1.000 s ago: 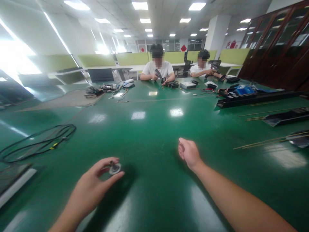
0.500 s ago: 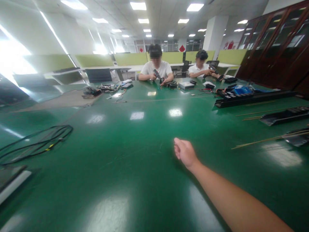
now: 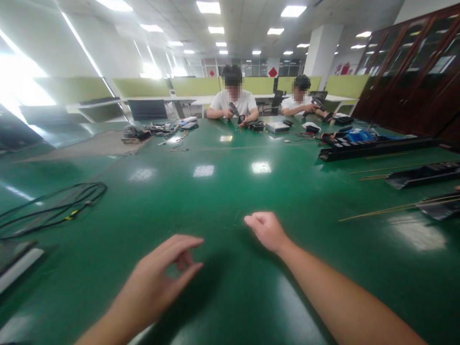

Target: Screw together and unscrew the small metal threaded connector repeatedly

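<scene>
My left hand [image 3: 160,275] is over the near part of the green table [image 3: 172,201], its thumb and fingers apart with nothing between them. To the right and farther out, my right hand [image 3: 268,232] is low over the tabletop with its fingers curled closed. What these fingers hold, if anything, is hidden. Thumb and forefinger of the right hand point towards the left. The two hands are apart from each other.
Black cables [image 3: 77,208] lie at left, near a pale-edged panel [image 3: 21,270]. Thin rods [image 3: 373,213] and black metal channels [image 3: 377,148] lie at right. Across the table, a person in white [image 3: 233,103] holds a power drill [image 3: 233,109]; another person [image 3: 300,103] works beside them.
My left hand has come into view from the lower left, open. My right hand has shifted slightly left and turned, its fingers still curled.
</scene>
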Demonstrator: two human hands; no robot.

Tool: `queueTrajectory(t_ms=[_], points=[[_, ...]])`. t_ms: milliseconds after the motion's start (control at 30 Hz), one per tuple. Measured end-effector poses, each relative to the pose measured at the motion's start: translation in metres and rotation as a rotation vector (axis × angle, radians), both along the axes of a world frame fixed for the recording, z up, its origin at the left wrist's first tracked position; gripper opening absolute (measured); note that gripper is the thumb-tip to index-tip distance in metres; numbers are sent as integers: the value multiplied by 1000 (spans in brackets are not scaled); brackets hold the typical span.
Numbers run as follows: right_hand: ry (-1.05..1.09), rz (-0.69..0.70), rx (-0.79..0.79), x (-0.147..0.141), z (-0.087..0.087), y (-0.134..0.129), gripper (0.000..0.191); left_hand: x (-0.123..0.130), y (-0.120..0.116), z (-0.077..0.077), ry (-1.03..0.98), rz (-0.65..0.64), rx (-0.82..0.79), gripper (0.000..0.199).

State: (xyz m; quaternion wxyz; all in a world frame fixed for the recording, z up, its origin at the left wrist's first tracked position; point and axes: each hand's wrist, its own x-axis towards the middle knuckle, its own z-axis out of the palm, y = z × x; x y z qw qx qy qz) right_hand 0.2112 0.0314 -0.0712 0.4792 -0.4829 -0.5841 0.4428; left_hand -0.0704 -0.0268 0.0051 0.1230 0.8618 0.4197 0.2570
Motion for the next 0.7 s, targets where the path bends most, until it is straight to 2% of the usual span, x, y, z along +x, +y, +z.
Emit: queueTrajectory(t_ms=[67, 167, 267, 400, 500, 567, 633, 700], points=[[-40, 6, 30, 0, 2, -1, 45, 42, 26, -5, 13, -98, -138, 42], [-58, 22, 42, -1, 2, -1, 42, 86, 54, -13, 3, -169, -167, 43], [-76, 47, 27, -1, -1, -1, 39, 104, 65, -15, -24, -207, -151, 29], [-163, 49, 30, -2, -2, -3, 39, 111, 67, -17, -13, -172, -167, 15], [-221, 48, 52, -4, 1, -5, 38, 107, 65, -17, 60, -101, -161, 13], [-238, 60, 63, -5, 2, -6, 37, 92, 60, -14, 127, -39, -136, 11], [-222, 58, 63, -5, 2, -6, 40, 62, 51, -7, 159, 53, -98, 14], [-189, 45, 52, -4, 1, -5, 42, 21, 36, 3, 119, 224, -51, 22]])
